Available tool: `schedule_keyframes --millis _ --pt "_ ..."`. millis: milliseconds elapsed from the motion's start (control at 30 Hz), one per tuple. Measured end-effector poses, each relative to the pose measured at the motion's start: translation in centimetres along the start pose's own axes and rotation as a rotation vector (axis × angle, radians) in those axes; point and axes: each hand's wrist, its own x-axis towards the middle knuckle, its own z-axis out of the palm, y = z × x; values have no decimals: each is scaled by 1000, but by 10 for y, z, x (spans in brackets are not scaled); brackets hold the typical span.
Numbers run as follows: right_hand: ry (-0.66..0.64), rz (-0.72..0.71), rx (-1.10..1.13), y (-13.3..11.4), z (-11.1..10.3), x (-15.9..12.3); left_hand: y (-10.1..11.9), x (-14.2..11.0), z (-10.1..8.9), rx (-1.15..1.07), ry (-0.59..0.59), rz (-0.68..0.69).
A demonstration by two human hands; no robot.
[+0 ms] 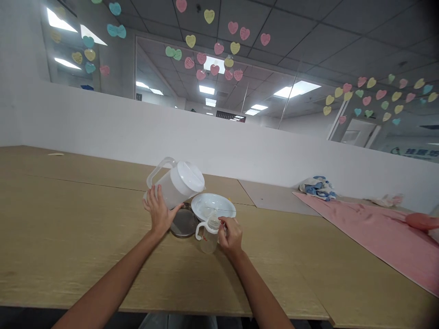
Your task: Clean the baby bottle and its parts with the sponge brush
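Gripping lg. translucent pitcher [174,185] w/ L hand [159,212] in head view, tilted above table [103,228], white lid [191,176] on — can't tell contents. Pinching sm. clear jug [208,240] near top w/ R hand [231,234], fingers curled — upright by round metal pan [183,225] & white bowl [211,199], w/ white handle [199,230], red marks [205,238].
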Motion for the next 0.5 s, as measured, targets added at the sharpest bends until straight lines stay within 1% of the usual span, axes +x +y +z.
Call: schedule_keyframes --millis 133,200,367,500 --pt "2 -6 9 0 -1 0 0 -4 3 96 18 110" --pt "9 -14 13 0 0 0 -1 -5 4 120 19 138" --pt "12 -12 8 2 1 -2 0 -6 4 145 26 148" --pt "5 -3 -5 3 1 -2 1 -5 3 116 27 128"
